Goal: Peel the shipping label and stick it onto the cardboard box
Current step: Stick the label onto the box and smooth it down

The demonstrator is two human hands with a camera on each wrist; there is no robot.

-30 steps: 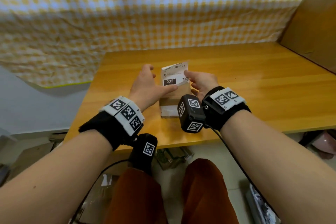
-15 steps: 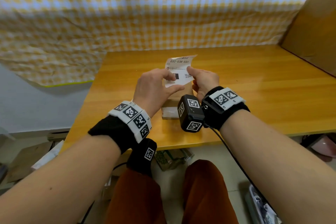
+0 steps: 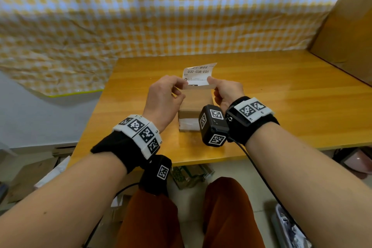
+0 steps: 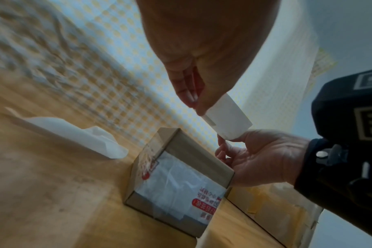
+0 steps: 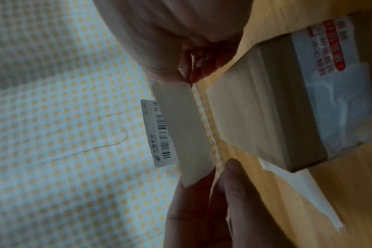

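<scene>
The white shipping label (image 3: 198,74), printed 032-038-E01, hangs in the air just above the far end of the small cardboard box (image 3: 194,104). My left hand (image 3: 178,84) pinches its lower left edge and my right hand (image 3: 212,82) pinches its lower right edge. The label's lower part bends toward me, blank side showing (image 5: 181,134). The box (image 4: 176,181) stands on the wooden table (image 3: 281,96), with clear tape and an old white sticker on its near face. Neither hand touches the box.
A loose white backing sheet (image 4: 74,134) lies on the table beside the box. A yellow checked cloth (image 3: 141,16) hangs behind the table. A large cardboard panel (image 3: 346,26) leans at the right. The table's front edge is close to my wrists.
My left hand went from lying open against the label to pinching its left edge. Both hands have raised the label and spread it over the box.
</scene>
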